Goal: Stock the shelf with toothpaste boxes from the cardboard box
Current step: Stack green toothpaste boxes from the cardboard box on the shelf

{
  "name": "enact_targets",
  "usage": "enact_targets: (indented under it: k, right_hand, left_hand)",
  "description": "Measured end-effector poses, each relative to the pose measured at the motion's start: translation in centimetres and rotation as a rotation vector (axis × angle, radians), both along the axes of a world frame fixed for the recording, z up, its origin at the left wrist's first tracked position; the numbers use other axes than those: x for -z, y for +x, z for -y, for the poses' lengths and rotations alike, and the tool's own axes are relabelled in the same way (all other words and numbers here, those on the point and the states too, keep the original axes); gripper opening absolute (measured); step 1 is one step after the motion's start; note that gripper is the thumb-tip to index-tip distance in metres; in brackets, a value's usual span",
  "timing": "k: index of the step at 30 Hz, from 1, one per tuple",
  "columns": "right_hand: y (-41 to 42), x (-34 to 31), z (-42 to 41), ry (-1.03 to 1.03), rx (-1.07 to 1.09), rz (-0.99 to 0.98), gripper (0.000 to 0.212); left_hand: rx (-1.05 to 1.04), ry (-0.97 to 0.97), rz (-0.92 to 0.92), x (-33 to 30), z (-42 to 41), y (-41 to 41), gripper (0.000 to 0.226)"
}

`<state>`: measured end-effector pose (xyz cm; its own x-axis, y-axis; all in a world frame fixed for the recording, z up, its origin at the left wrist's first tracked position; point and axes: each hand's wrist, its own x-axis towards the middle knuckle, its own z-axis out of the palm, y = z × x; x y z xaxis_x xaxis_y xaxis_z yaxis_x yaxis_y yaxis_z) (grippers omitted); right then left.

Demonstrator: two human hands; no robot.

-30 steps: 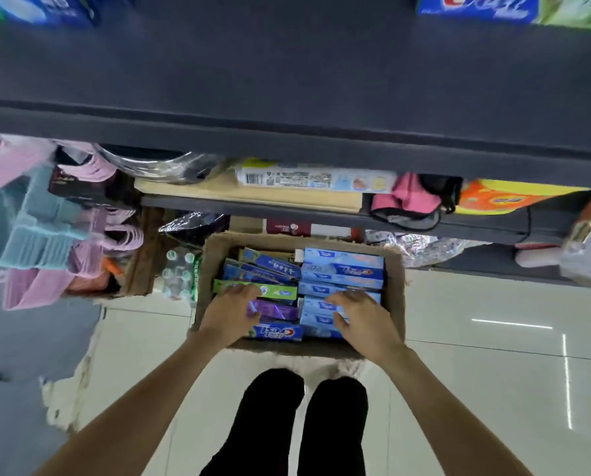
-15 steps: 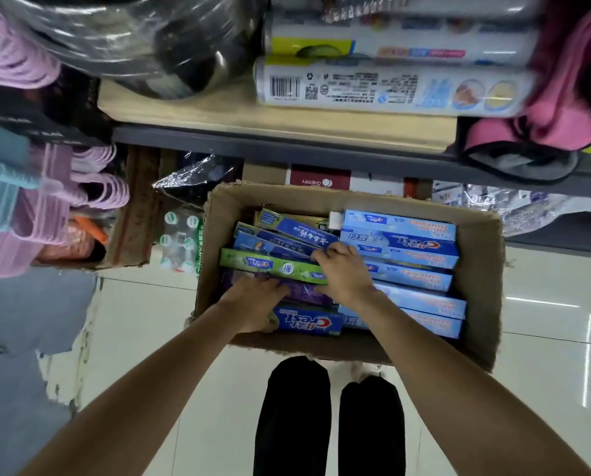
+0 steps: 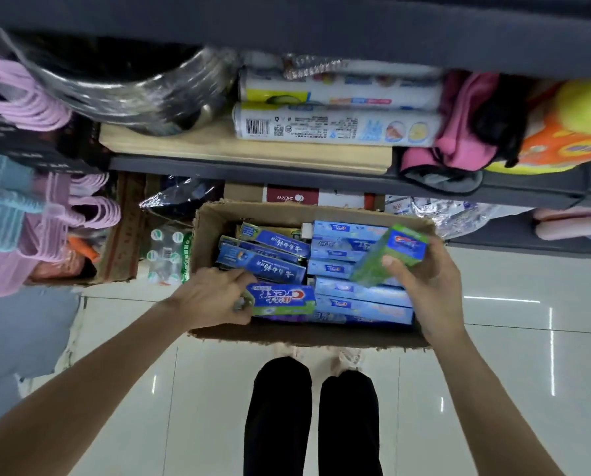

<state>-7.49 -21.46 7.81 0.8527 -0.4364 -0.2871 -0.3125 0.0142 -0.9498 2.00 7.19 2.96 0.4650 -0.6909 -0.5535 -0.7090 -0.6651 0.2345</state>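
Head view: Crest box (image 3: 282,299) in left hand (image 3: 211,297)

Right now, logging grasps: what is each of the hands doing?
Left hand: grips the Crest toothpaste box in the cardboard box.
Right hand: holds a green toothpaste box, lifted.

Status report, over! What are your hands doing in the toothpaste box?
Right hand lifting green toothpaste box above cardboard box. Left hand gripping Crest box inside. Nothing blocking. Over.
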Motion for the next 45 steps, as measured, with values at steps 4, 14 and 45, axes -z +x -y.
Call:
enact_targets:
  k: [4, 14, 45]
  right_hand:
    - [-1.5, -5.2, 1.4, 0.253, 0.321, 0.06, 0.037]
    - [-1.8, -18.4, -1.0, 0.585, 0.522, -0.009, 0.045]
    - [-4.8, -26.7, 9.9, 0.652, 0.379, -0.045, 0.025]
  left_hand:
    - [-0.593, -0.187, -0.264, -5.8, 1.0, -0.3, 0.042]
    - [-1.042, -0.598, -0.807, -22.3, 10.9, -5.6, 0.057]
    - [-1.231, -0.868, -0.739, -31.6, 19.2, -1.6, 0.036]
